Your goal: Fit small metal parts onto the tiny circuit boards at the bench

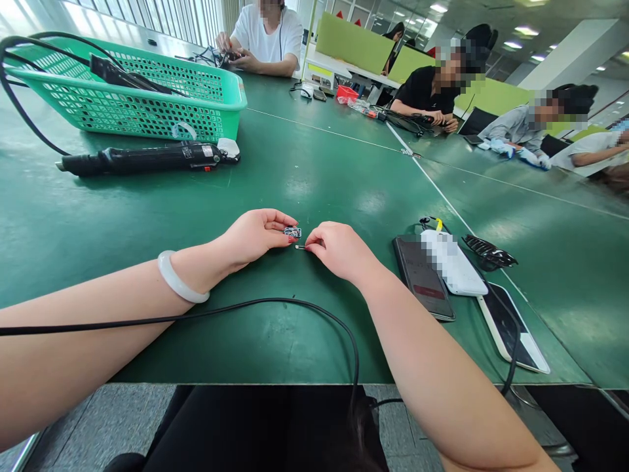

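Observation:
Between the thumb and fingers of my left hand (255, 237) is a small circuit board (293, 232), its face crowded with tiny parts. My right hand (339, 248) pinches a small thin piece with a pale tip (299, 247), too small to name. That tip points left and sits just below the board; whether they touch I cannot tell. Both hands are low over the green tabletop (295, 187), close together. A white bangle (177, 278) circles my left wrist.
A green plastic basket (147, 105) holds a black corded tool. In front of it lies a black electric screwdriver (152, 158). Several phones (425, 275) and a black clip (489, 252) lie right. A black cable (236, 306) crosses before me. Several people sit across the table.

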